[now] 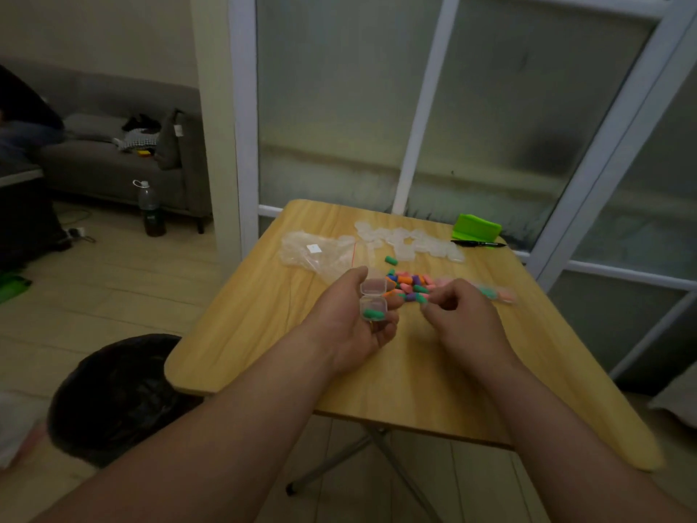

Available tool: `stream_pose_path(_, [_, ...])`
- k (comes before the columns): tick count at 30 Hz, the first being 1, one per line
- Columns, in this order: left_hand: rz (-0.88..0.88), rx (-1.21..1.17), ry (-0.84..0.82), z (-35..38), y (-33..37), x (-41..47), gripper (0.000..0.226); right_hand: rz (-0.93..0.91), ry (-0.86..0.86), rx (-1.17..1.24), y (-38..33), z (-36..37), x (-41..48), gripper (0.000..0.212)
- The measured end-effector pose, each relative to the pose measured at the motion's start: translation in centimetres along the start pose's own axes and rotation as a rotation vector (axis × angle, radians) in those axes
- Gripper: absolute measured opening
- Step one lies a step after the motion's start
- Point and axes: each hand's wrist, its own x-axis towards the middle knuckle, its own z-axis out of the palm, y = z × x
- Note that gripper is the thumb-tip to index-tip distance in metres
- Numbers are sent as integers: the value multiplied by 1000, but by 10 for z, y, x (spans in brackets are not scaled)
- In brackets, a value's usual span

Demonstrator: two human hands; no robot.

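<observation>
Frosted glass panels in white frames stand behind a wooden tabletop (pixel 396 371), and the landmark on it is a pile of small coloured pieces (pixel 409 285) in pink, orange, green and purple. Just left of the pile, the left hand (pixel 358 326) is raised palm-up with its fingers and thumb curled round a small clear hinged box (pixel 373 300). The box's lid stands open towards the pile, and one green piece (pixel 374 314) lies in its lower half.

Just right of the pile and a little nearer the person, the right hand (pixel 464 318) has its fingers curled in, with the fingertips at the pile's near edge. It is blurred, so I cannot tell whether it pinches a piece.

Beyond the pile lies a single green piece (pixel 391 260), and further back a cluster of empty clear boxes (pixel 411 241). Beyond the pile and to its left is a crumpled clear bag (pixel 317 251). To the pile's right lies another clear bag with pieces inside (pixel 494 294). Far beyond the pile to the right are a black pen (pixel 477 243) and a bright green object (pixel 476 226). On the floor, well left of the pile, is a black bin bag (pixel 117 394).
</observation>
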Motion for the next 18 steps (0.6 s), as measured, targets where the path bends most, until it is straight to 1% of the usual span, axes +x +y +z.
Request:
stream_pose_path(3, [-14, 19, -14, 8, -8, -2, 48, -6, 22, 145, -8, -18, -5, 12])
stream_pose_path(6, [-25, 37, -43, 13, -15, -3, 43, -64, -38, 203, -19, -29, -16, 8])
stream_pose_path(8, [-36, 43, -76, 15, -19, -2, 42, -116, -89, 181, -26, -30, -24, 9])
stream_pose_path(12, [-40, 57, -117, 21, -26, 1, 37, -211, -141, 59, -27, -23, -31, 23])
stream_pose_path(18, [-49, 71, -110, 23, -29, 1, 35, -224, -122, -32, -23, -20, -29, 17])
